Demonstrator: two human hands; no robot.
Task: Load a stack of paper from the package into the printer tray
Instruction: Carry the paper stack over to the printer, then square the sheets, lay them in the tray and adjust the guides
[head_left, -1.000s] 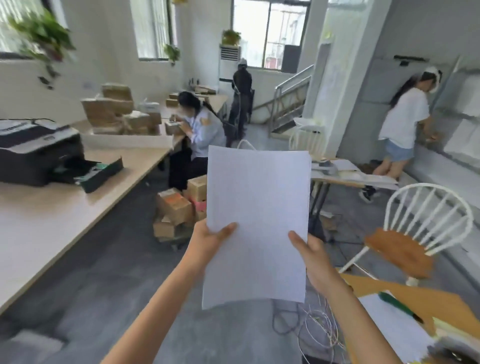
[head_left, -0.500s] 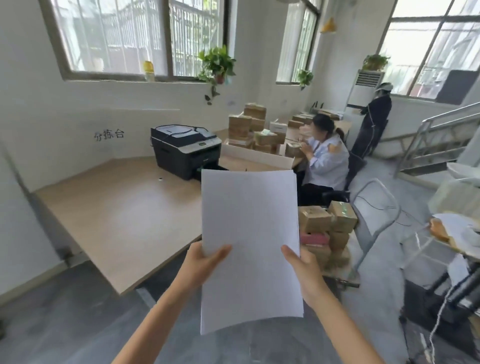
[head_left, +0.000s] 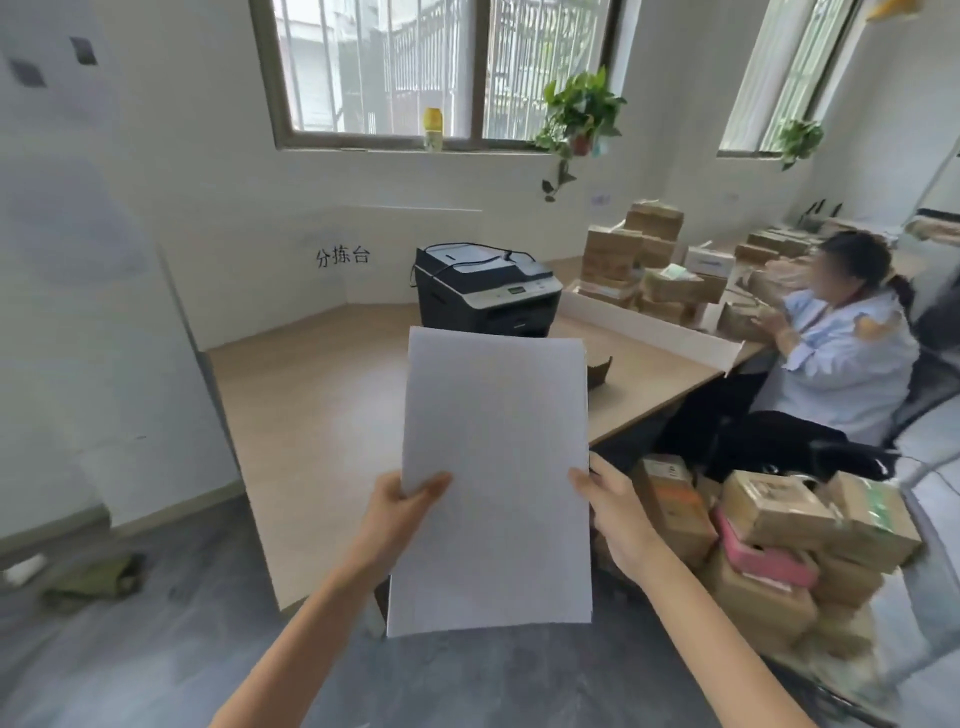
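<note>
A white stack of paper (head_left: 496, 467) stands upright in front of me, held by both hands. My left hand (head_left: 400, 512) grips its left edge, thumb on the front. My right hand (head_left: 615, 512) grips its right edge. Behind the paper, a black and grey printer (head_left: 483, 291) sits on the wooden table (head_left: 322, 405). The paper hides the printer's lower front, and only a dark corner of the printer tray (head_left: 600, 369) shows at the sheet's right edge.
A seated person (head_left: 836, 358) works at the table's right end beside piles of cardboard boxes (head_left: 649, 260). More boxes (head_left: 779, 551) are stacked on the floor at my right. A white wall panel (head_left: 104, 312) stands left. Grey floor lies below.
The view has swung left and closer to the table, so the printer now sits straight behind the paper. Both hands keep the same hold on the stack.
</note>
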